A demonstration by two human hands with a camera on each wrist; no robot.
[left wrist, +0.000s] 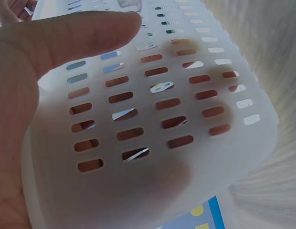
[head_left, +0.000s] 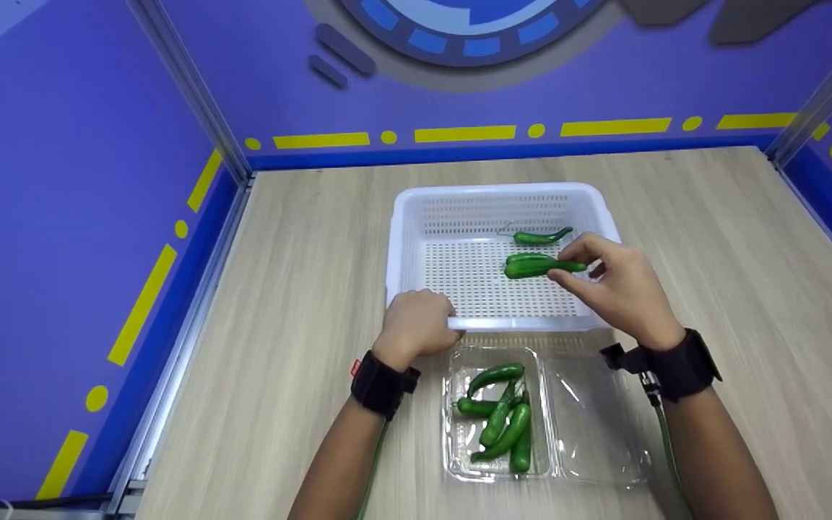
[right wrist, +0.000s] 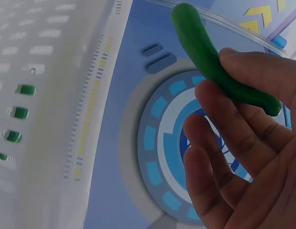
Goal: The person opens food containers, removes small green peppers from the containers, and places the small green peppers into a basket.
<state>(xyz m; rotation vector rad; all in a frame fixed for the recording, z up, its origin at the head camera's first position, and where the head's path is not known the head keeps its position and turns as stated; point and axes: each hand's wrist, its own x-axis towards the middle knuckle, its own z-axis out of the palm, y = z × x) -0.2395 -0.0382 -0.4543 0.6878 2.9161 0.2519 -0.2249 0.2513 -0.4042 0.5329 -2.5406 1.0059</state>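
Observation:
My right hand [head_left: 624, 283] pinches a green chili pepper [right wrist: 207, 55] between thumb and fingers, above the right part of a white perforated plastic basket [head_left: 495, 191]. In the head view a second green pepper [head_left: 528, 257] shows right alongside the held one and is partly hidden by it. Another curved green pepper [head_left: 540, 237] lies farther back in the basket. At the near left corner my left hand [head_left: 418, 323] grips the basket's rim. Its thumb [left wrist: 90, 38] lies across the slotted wall in the left wrist view, and its fingers show through the slots.
In front of the basket, an open clear plastic clamshell box [head_left: 549, 426] holds several green peppers [head_left: 508, 433] in its left half. Its transparent lid [head_left: 596, 419] lies flat to the right. Blue printed panels [head_left: 300, 112] border the wooden table [head_left: 300, 289].

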